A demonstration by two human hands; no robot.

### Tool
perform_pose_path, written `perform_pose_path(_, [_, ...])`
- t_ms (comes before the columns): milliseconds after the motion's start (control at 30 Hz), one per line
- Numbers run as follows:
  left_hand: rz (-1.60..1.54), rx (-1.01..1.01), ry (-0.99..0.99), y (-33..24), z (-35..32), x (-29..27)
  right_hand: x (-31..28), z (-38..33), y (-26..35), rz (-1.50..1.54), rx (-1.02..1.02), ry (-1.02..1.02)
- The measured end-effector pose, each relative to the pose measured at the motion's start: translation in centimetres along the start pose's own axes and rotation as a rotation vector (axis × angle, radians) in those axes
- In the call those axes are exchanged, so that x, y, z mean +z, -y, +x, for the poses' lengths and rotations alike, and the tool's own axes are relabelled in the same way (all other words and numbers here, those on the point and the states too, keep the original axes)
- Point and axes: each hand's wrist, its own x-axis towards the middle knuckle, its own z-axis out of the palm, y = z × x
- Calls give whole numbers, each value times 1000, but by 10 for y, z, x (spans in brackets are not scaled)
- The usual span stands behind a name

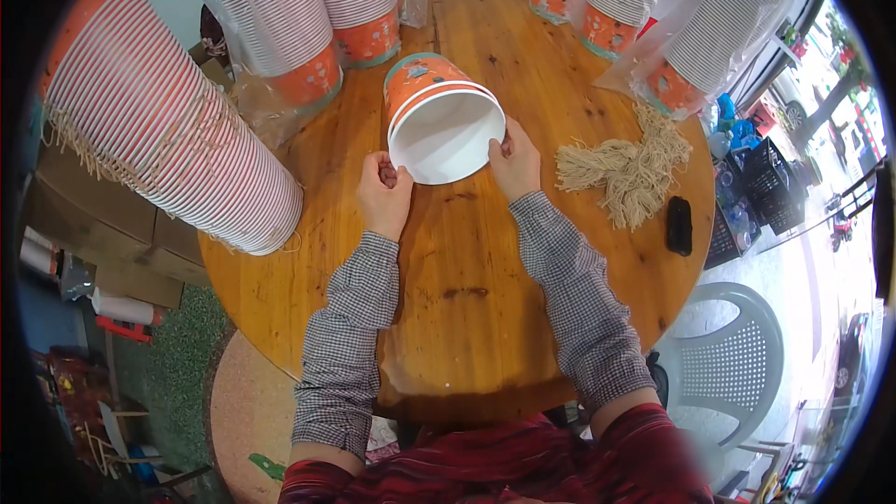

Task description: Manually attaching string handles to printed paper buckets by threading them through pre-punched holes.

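Observation:
An orange patterned paper bucket (pixel 448 135) with a white inside lies tilted on the table, its mouth turned toward me. Two white rims show close together, so a second one may be nested in it. My left hand (pixel 385 194) is closed at the rim's lower left, fingers curled, thumb against the edge. On the opposite side my right hand (pixel 516 161) pinches the rim. Whether any string sits between the fingers is hidden. To the right lies a loose bundle of beige twine (pixel 623 177), and a small black object (pixel 679 226) is beside it.
A tall leaning stack of paper buckets (pixel 187 121), hung with twine, stands on the left. More bucket stacks in clear plastic line the back left (pixel 266 14) and back right (pixel 723 28) of the round wooden table (pixel 467 317). A grey plastic chair (pixel 723 364) is at right.

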Motion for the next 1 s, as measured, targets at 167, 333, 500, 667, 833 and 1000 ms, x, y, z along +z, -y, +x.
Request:
perform_pose_path(167, [-42,-34,90,8,-5,-15,-11,-15,30,27,38,214])
perform_pose_path(333, [-134,-136,293,7,-12,-21,-26,-20,22,48,-154,350])
perform_pose_path(500, [-370,-130,238,6,-23,-26,-28,-31,30,12,-236,345])
perform_pose_path(667, [-392,-238,112,9,-18,-30,-45,-39,4,276,-158,356])
perform_pose_path(833, [-516,-417,-41,-8,-17,-42,-100,-40,-3,-77,-36,-140])
perform_pose_path(1000, [-697,-302,-34,-32,-29,-40,-170,-39,-47,-420,57,-184])
